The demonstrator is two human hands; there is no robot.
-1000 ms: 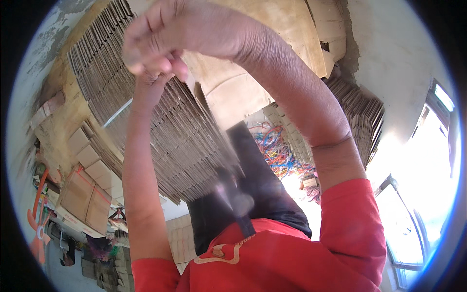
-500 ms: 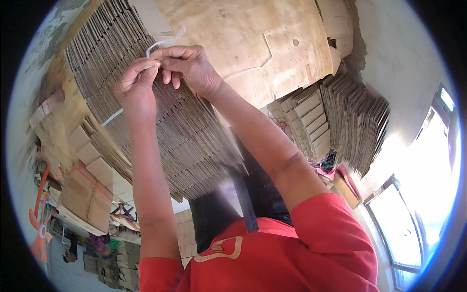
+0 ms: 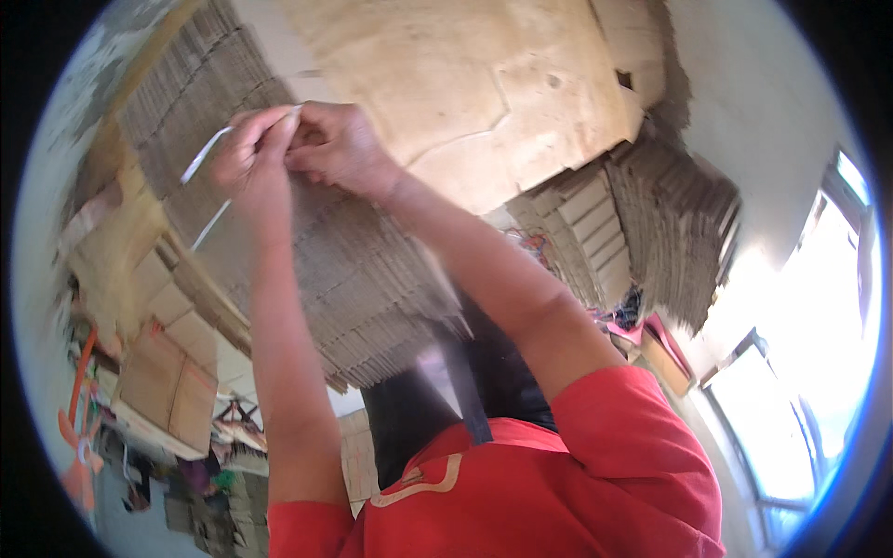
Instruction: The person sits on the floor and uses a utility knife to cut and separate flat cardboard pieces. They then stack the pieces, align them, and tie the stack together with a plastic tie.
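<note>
Both hands meet above a long stack of flattened cardboard (image 3: 353, 288) whose brown edges face up. A thin white strap (image 3: 204, 156) is pinched between my left hand (image 3: 253, 153) and my right hand (image 3: 337, 144). Its loose end sticks out to the left past my left fingers. Another stretch of white strap (image 3: 212, 225) crosses the stack and passes under my left wrist. The fingers of my right hand are curled closed, thumb against the strap near my left fingertips. Motion blur hides exactly how the strap runs between them.
A wooden board (image 3: 437, 74) lies beyond the stack, with a thin strip along it. More cardboard bundles (image 3: 670, 232) stand at the right near a bright window (image 3: 763, 418). At the left are a cardboard box (image 3: 167, 391) and an orange fan (image 3: 82, 451).
The strap's free end has swung from above my hands to the left side. Both hands have shifted slightly and my fingers have closed tighter together.
</note>
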